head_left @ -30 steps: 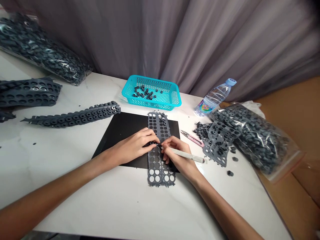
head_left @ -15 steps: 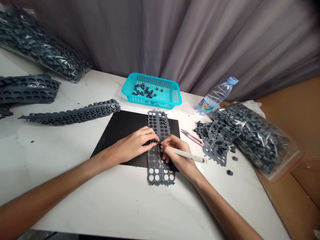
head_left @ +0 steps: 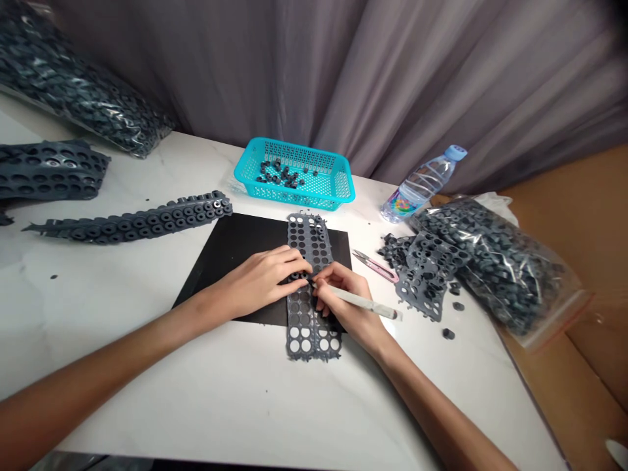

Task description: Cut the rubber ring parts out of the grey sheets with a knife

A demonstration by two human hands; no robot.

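Note:
A dark grey rubber sheet with rows of round holes lies lengthwise over a black mat. My left hand rests across its middle, thumb and fingers closed on the sheet around a few small dark rubber rings. In my right hand is a slim pen-like tool with a pale handle. Its tip meets the sheet beside my left fingertips; the fingers hide what it touches.
Behind the mat stands a turquoise basket holding small dark pieces. Pink thread snips, a perforated scrap, a water bottle and a bag of pieces lie right. A ringed rubber strip and another bag are left.
The whole view has shifted slightly, with things a little further left and up. Both hands keep their hold at the same part of the sheet.

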